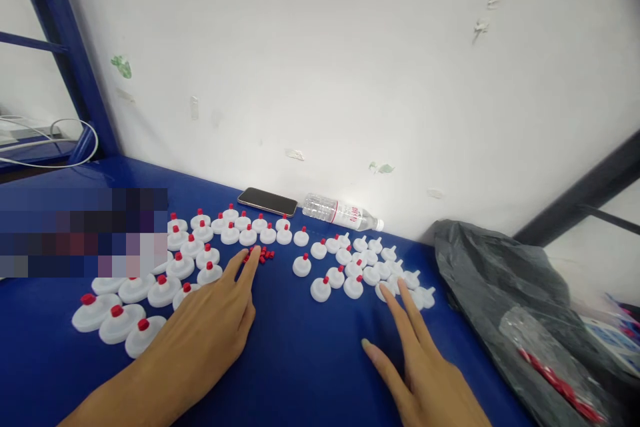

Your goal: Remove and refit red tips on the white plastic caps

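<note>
My left hand (220,310) reaches over the blue table with its fingers stretched out, the fingertips at a small pile of red caps (267,255). Whether they touch a cap is hard to see. Around that arm stand many white nozzle lids (163,291) with red caps on their tips. My right hand (425,360) is open, thumb apart, its fingertips beside a cluster of white nozzle lids with bare tips (384,269). Between the hands are a few more red-tipped lids (301,265), standing upright.
Against the white wall lie a phone (268,201) and a clear plastic bottle (340,212) on its side. A dark plastic bag (470,280) covers the right side, with a clear bag of red pieces (560,373) on it. A blurred patch hides the far left.
</note>
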{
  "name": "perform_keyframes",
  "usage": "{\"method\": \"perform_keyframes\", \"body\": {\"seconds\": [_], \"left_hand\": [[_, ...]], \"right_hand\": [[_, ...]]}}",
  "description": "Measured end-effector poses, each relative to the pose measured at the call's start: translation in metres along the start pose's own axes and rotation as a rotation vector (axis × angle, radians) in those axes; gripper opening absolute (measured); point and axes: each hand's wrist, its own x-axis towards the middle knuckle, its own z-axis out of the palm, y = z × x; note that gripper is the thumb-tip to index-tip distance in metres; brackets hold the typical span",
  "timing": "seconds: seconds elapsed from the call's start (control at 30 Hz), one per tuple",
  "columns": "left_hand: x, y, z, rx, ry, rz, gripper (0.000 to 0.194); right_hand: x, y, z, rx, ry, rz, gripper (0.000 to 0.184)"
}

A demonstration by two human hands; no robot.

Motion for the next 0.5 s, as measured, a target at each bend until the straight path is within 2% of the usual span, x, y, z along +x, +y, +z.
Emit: {"method": "perform_keyframes", "body": {"seconds": [0.17,0.33,0.5], "left_hand": [[-0.002,-0.001,0.002,0.008,0.029,0.030,0.066],[-0.004,-0.006,0.010,0.055,0.044,0.063,0.062],[-0.006,-0.011,0.010,-0.037,0.097,0.056,0.061]], "right_hand": [[0.000,0.009,0.003,-0.057,-0.063,-0.073,0.057],[-0.001,0.011,0.007,-0.081,0.030,-0.018,0.059],[0.003,0.011,0.007,-0.114,-0.024,-0.025,0.056]]}}
